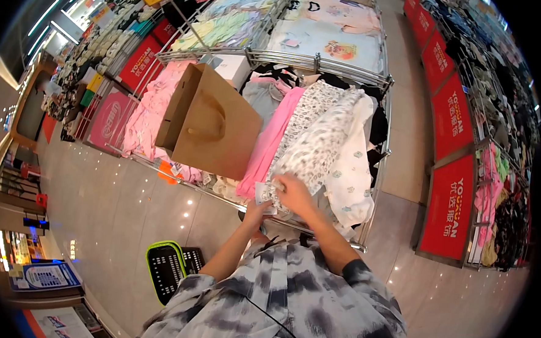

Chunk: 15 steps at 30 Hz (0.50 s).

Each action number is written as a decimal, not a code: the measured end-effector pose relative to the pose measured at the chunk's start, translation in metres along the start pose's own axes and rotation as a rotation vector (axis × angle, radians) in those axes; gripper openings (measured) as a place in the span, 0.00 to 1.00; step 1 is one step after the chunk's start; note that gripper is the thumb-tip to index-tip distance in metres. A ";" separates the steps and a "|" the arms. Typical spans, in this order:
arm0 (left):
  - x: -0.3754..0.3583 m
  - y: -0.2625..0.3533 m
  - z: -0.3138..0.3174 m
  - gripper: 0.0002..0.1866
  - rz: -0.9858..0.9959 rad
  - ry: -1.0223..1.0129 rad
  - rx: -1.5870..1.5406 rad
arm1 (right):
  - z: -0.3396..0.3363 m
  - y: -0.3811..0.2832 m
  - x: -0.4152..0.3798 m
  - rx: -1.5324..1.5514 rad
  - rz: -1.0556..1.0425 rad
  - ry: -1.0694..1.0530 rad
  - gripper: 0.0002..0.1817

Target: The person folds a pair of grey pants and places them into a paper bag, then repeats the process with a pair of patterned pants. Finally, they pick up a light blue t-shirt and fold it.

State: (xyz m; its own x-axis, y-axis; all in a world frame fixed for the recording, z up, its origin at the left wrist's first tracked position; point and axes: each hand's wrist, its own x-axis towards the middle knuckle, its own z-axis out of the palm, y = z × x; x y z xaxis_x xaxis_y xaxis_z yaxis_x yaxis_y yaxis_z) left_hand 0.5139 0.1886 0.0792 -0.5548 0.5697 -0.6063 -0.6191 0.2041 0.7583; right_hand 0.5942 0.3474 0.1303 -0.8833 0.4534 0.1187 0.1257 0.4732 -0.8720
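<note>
Patterned white-and-grey trousers [318,138] lie lengthwise in the clothes bin in front of me. My right hand [292,193] is closed on their near end. Just left of it, my left hand [257,210] is closed at a small white tag [262,192] by the same end. Pink trousers [275,138] lie along the left side of the patterned ones, and a white garment with small prints [351,173] is at their right. Further left, a brown paper bag [220,129] leans tilted on the clothes, its handle facing up.
A metal rail [208,193] edges the bin. Pink clothes [151,111] fill its left part. Shirts [326,40] lie in the bin behind. A black basket with a green rim [166,270] is on the floor at the lower left. Red-panelled racks [449,209] stand across the aisle at right.
</note>
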 end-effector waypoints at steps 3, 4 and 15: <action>0.001 0.000 -0.004 0.17 0.014 -0.021 -0.039 | 0.031 0.004 -0.012 -0.056 -0.017 -0.112 0.16; 0.000 0.000 -0.005 0.17 0.010 -0.031 -0.064 | 0.034 0.005 -0.019 -0.067 -0.036 -0.134 0.16; 0.005 0.002 -0.014 0.16 -0.121 -0.101 -0.176 | 0.054 0.015 -0.033 0.055 -0.049 0.016 0.15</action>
State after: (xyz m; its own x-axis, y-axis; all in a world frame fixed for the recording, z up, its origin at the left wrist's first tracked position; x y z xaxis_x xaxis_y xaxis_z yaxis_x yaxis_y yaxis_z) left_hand 0.5016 0.1808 0.0743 -0.4180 0.6280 -0.6564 -0.7701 0.1384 0.6228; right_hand 0.6010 0.2990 0.0879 -0.8802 0.4435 0.1688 0.0573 0.4526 -0.8899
